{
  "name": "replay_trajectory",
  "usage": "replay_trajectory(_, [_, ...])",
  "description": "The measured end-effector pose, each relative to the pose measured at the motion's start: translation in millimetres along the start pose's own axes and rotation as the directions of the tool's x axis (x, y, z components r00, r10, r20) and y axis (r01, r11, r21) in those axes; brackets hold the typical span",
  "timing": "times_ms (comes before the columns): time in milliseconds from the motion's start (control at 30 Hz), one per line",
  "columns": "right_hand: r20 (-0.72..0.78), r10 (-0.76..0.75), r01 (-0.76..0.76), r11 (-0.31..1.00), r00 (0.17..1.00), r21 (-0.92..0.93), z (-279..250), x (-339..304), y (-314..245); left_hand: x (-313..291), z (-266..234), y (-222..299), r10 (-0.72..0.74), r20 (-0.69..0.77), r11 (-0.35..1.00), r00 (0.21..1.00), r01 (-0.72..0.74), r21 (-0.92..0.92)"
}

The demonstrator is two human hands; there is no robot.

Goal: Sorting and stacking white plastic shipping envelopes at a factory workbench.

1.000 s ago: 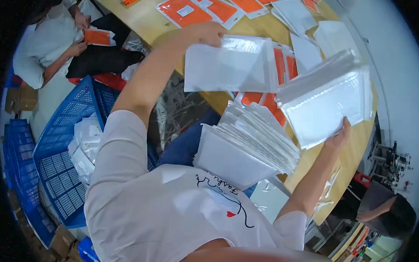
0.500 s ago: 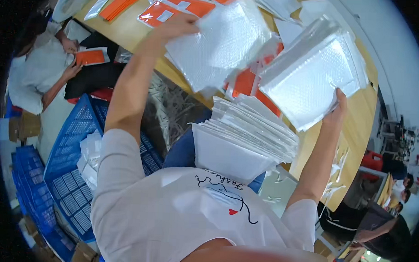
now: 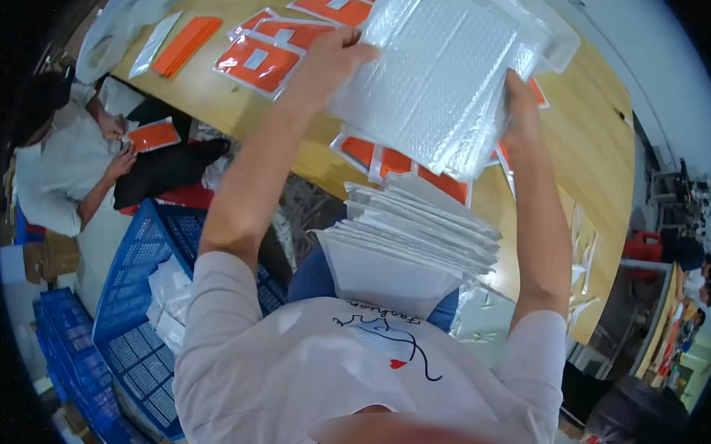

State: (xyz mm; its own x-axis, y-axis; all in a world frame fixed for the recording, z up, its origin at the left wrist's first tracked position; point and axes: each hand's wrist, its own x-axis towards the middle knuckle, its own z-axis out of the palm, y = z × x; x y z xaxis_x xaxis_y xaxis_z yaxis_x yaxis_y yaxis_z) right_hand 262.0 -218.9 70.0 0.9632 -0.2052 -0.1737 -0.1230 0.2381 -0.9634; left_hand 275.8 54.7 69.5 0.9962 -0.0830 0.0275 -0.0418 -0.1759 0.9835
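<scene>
Up over the table, the left hand (image 3: pixel 330 61) grips one edge of a bundle of white bubble mailers (image 3: pixel 443 72) while the right hand (image 3: pixel 520 110) clamps the opposite edge, both arms stretched out. Below them a stack of flat white mailers (image 3: pixel 413 240) rests on the person's lap. Orange packets (image 3: pixel 255 62) lie on the wooden table (image 3: pixel 601 152); a blue crate (image 3: pixel 136 324) stands at the left.

Packing workshop: mailer stacks (image 3: pixel 417 240), crates (image 3: pixel 145 308)
</scene>
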Motion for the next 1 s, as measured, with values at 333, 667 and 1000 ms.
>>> replay_trajectory(333, [0.375, 0.110, -0.099, 0.994, 0.920, -0.048, 50, 7, 34, -12, -13, -46, -0.253, 0.088, 0.857, 0.964, 0.265, -0.443])
replay_trajectory(667, [0.455, -0.183, 0.466, 0.021, 0.871, -0.884, -56, 91, 71, -14, -40, -93, -0.322, -0.088, 0.868, 0.943, 0.258, -0.423])
replay_trajectory(1000, [0.444, -0.453, 0.571, 0.192, 0.773, -0.798, 21, 25, 9, -10, -34, -91, -0.350, -0.155, 0.909, 0.924, 0.294, -0.296])
